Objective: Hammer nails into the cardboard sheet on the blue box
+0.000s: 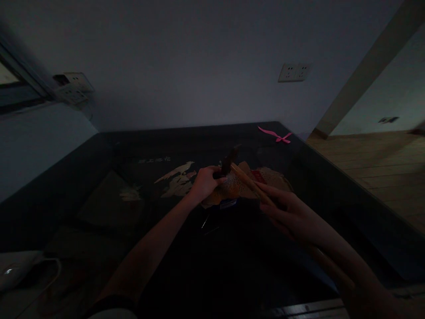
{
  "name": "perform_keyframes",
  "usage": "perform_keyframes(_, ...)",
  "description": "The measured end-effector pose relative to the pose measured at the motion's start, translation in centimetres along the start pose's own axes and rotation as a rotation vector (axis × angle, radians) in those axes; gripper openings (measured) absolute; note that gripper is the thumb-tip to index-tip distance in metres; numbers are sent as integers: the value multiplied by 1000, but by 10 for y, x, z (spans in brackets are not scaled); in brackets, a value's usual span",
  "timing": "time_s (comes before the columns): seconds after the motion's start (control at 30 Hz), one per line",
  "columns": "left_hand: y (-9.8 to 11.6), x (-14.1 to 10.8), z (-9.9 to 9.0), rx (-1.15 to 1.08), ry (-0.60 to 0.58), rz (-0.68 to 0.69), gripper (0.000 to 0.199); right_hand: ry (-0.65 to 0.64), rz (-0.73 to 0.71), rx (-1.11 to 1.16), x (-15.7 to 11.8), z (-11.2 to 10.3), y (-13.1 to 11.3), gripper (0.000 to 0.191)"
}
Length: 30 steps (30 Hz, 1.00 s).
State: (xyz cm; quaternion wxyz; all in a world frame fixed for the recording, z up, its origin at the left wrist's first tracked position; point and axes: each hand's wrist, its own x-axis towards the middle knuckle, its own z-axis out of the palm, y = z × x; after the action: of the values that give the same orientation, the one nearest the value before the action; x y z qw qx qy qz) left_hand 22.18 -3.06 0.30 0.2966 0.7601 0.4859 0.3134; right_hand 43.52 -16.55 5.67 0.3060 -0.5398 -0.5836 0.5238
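My left hand (206,180) is closed around the lower part of a small dark brown object (229,160), whose kind I cannot make out in the dim light. In my right hand (282,204) is a long wooden stick (249,182). Its front end meets or nearly meets the dark object; contact is unclear. The stick's back end shows beneath my right forearm. Under both hands lies a crumpled brown and orange sheet (237,190), speckled in places, with a red patch toward the right. Close in front of it is a thin shiny metal sliver (205,221).
A dark glossy table (186,137) with a bird picture stands against the wall. A pink ribbon (280,138) lies near its far right corner. At the lower left are a white device (16,266) and its cord. Wall sockets (294,72) are above.
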Motion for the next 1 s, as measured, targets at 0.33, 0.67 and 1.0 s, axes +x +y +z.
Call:
perform_keyframes(0.33,0,-1,0,2,2,-2,13,44,-30,-49,-3,-2,-1,63)
perform_keyframes(0.67,0,0,0,-11,9,59,7,94,-25,154,-8,-4,16,65)
perform_keyframes(1.0,22,-6,-14,-205,116,313,37,181,-121,435,-12,-3,46,68)
